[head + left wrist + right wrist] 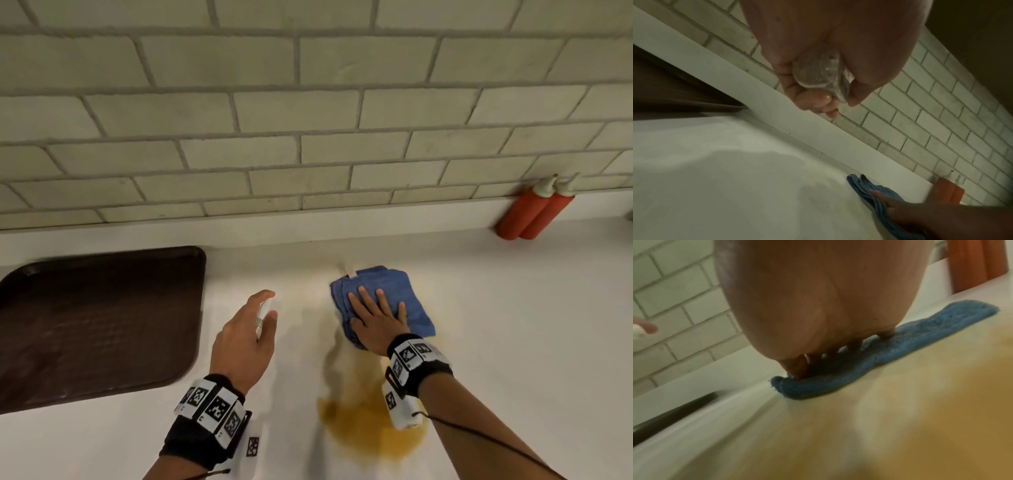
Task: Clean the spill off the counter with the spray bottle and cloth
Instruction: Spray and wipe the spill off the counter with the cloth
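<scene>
A yellow-brown spill (370,431) spreads over the white counter (513,325) near the front, with a paler smear running up toward the cloth; it fills the foreground (920,418) of the right wrist view. My right hand (375,317) presses flat, fingers straight, on a folded blue cloth (411,294), which also shows under the palm (890,353) and at the lower right (875,193) of the left wrist view. My left hand (250,329) grips a small clear spray bottle (262,313) above the counter, left of the cloth. Its round base (818,69) sits between my curled fingers.
A dark brown tray (92,325) lies on the counter at the left. Two red squeeze bottles (534,210) lean against the tiled wall (308,120) at the back right. A raised white ledge runs along the wall's foot.
</scene>
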